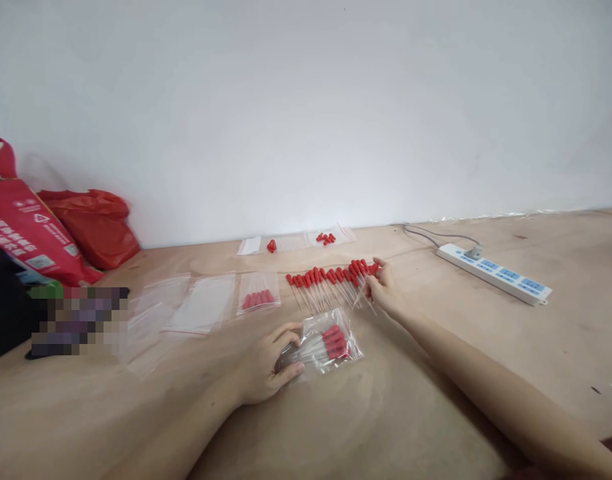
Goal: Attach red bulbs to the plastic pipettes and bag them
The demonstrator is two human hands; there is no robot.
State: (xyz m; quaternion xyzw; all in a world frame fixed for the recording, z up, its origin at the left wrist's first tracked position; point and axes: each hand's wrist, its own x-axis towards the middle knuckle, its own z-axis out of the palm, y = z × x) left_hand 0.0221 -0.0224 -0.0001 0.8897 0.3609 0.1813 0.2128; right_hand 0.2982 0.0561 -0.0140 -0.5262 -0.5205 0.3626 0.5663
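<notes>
My left hand (271, 363) is closed on the edge of a clear plastic bag (311, 365), thumb below and fingers above. Inside that bag lie several droppers with red rubber bulbs (335, 341) pointing right. A row of loose droppers (316, 277), red bulbs away from me and thin clear tubes toward me, lies just beyond it. At the row's right end my right hand (383, 288) has its fingers closed around a dropper, partly hidden by the fingers. To the left, a zip bag (259, 290) with several droppers lies flat.
Flat zip bags (201, 303) lie left of the filled one. Near the wall are loose red bulbs (326, 238) and clear tubes (291, 243). A power strip (496, 273) with a plugged-in cable stands right. Red bags (99, 227) and a blurred-out object (79, 320) occupy the left.
</notes>
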